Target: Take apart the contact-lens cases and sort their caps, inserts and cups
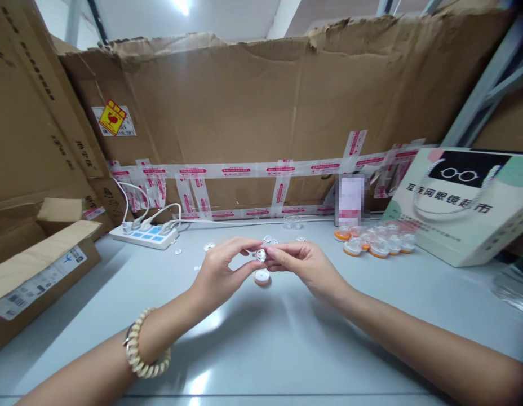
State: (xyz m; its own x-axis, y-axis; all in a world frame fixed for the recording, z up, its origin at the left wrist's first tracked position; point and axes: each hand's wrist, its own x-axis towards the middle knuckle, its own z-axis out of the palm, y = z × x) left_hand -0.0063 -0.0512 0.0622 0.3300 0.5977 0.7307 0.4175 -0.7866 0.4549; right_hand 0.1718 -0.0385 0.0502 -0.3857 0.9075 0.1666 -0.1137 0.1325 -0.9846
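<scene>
My left hand (222, 269) and my right hand (301, 264) meet above the middle of the grey table (253, 349), fingertips pinched together on one small clear plastic part (261, 255). Just below it a small round case with an orange base (261, 277) sits on the table. A beaded bracelet (143, 352) is on my left wrist. Small clear pieces (209, 246) lie scattered just behind my hands.
Several orange-based round cases (373, 243) are clustered at the right, next to a paper bag with a glasses logo (464, 206). A white power strip (145, 234) lies at the back left. An open cardboard box (33, 270) stands at the left. Taped cardboard walls (261, 124) close the back.
</scene>
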